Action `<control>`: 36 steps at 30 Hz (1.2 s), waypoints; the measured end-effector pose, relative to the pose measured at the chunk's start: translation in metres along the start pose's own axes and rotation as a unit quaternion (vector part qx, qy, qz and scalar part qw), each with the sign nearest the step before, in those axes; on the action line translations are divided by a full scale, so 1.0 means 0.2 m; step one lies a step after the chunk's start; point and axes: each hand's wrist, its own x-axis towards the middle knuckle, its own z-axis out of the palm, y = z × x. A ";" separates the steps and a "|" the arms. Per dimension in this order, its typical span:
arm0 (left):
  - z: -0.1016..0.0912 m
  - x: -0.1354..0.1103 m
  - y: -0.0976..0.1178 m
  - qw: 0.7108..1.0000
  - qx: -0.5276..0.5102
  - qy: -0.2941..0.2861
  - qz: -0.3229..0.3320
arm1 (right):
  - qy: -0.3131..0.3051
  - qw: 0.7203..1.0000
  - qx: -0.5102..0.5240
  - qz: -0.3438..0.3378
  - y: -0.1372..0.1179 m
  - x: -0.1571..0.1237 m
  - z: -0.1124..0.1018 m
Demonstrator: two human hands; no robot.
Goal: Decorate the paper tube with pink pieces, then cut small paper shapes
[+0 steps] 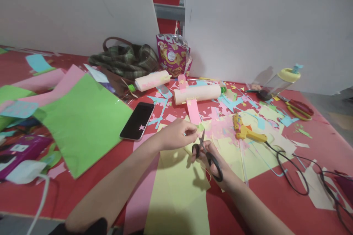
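Note:
Black-handled scissors [211, 161] are gripped in my right hand [212, 156], their blades pointing up and away from me, slightly apart. My left hand [179, 134] is closed in a pinch just left of the blades. A small scrap of green paper [199, 127] shows at its fingertips, close to the scissor tips. Below both hands lie pale yellow sheets [179, 183]. Beyond them rests a cream paper-covered tube [198, 94] with pink strips across it and a green cap at its right end.
A phone [137, 121] with a pink star on it and a green sheet [85, 121] lie left. Right are a yellow glue gun [248, 132] with a trailing cord, pliers [298, 109] and a clear bottle [280, 83]. A snack bag [174, 55] stands behind, near another tube [152, 80].

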 end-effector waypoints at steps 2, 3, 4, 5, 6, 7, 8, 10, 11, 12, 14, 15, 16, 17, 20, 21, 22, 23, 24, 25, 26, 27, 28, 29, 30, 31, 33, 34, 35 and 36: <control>0.00 0.00 0.00 1.000 0.003 0.002 0.003 | -0.005 1.000 -0.001 -0.001 0.01 0.00 0.00; 0.00 0.00 0.00 1.000 0.005 0.004 0.005 | -0.007 1.000 -0.001 -0.001 0.01 0.00 0.00; 0.00 0.00 -0.01 1.000 0.005 0.005 0.007 | -0.009 1.000 0.000 -0.003 0.01 0.00 0.00; 0.00 0.00 -0.01 1.000 0.007 0.005 0.009 | -0.011 1.000 0.001 -0.003 0.02 0.00 -0.01; 0.00 0.00 -0.01 1.000 0.008 0.005 0.010 | -0.012 1.000 0.003 -0.004 0.02 0.00 -0.01; 0.01 0.00 -0.01 1.000 0.010 0.005 0.012 | -0.014 1.000 0.006 -0.005 0.02 0.00 -0.01; 0.01 0.00 -0.01 1.000 0.013 0.006 0.013 | -0.017 1.000 0.009 -0.005 0.02 0.00 -0.01; 0.01 0.00 -0.01 1.000 0.018 0.006 0.015 | -0.021 1.000 0.016 -0.006 0.02 0.00 -0.01; 0.01 0.00 -0.02 1.000 0.020 0.007 0.016 | -0.022 1.000 0.018 -0.007 0.02 0.00 -0.01; 0.01 0.00 -0.02 1.000 0.022 0.007 0.016 | -0.023 0.999 0.020 -0.009 0.02 0.00 -0.01; 0.01 0.00 -0.02 1.000 0.026 0.007 0.016 | -0.025 0.999 0.021 -0.009 0.02 0.01 -0.01; 0.01 0.00 -0.02 0.999 0.026 0.006 0.017 | -0.025 0.999 0.022 -0.009 0.01 0.01 -0.01; 0.01 0.00 -0.02 0.999 0.027 0.006 0.018 | -0.024 0.999 0.022 -0.008 0.02 0.01 -0.01; 0.01 0.00 -0.02 0.999 0.028 0.006 0.020 | -0.024 0.999 0.022 -0.007 0.02 0.01 -0.01; 0.00 0.00 -0.02 0.999 0.032 0.007 0.022 | -0.019 1.000 0.017 -0.003 0.02 0.01 -0.01; 0.00 0.00 -0.02 0.999 0.034 0.008 0.022 | -0.018 1.000 0.015 -0.001 0.02 0.01 -0.01; 0.00 0.00 -0.02 0.999 0.035 0.007 0.021 | -0.018 1.000 0.012 0.000 0.02 0.01 -0.01; 0.00 0.00 -0.02 0.999 0.035 0.007 0.021 | -0.018 1.000 0.011 0.000 0.02 0.01 -0.01; -0.01 -0.01 -0.01 0.999 0.036 0.005 0.021 | -0.019 1.000 0.012 0.000 0.02 0.01 -0.01; -0.01 -0.01 -0.01 0.999 0.036 0.003 0.020 | -0.020 1.000 0.015 0.000 0.02 0.01 -0.01; -0.01 -0.01 -0.01 0.999 0.037 0.000 0.021 | -0.020 1.000 0.017 0.000 0.02 0.01 -0.01; -0.02 -0.01 -0.01 0.999 0.038 -0.004 0.021 | -0.019 1.000 0.021 0.002 0.02 0.01 -0.01; -0.02 -0.01 -0.01 0.999 0.039 -0.007 0.022 | -0.019 1.000 0.024 0.004 0.02 0.01 -0.01; -0.02 -0.01 -0.01 0.999 0.040 -0.011 0.022 | -0.018 0.999 0.026 0.007 0.02 0.01 -0.01; -0.02 -0.01 -0.01 0.999 0.040 -0.014 0.022 | -0.019 0.999 0.028 0.009 0.02 0.01 -0.01; -0.02 -0.01 -0.01 0.999 0.039 -0.017 0.021 | -0.021 0.999 0.029 0.012 0.02 0.01 -0.01; -0.03 -0.01 -0.01 0.999 0.039 -0.020 0.019 | -0.024 0.999 0.030 0.013 0.02 0.01 -0.01; -0.03 -0.01 -0.01 0.999 0.040 -0.020 0.018 | -0.025 0.999 0.029 0.013 0.02 0.01 -0.01; -0.03 -0.01 -0.01 0.999 0.040 -0.020 0.016 | -0.025 0.999 0.029 0.013 0.02 0.01 -0.01; -0.03 -0.01 -0.01 0.999 0.041 -0.020 0.015 | -0.026 0.999 0.029 0.013 0.02 0.01 -0.02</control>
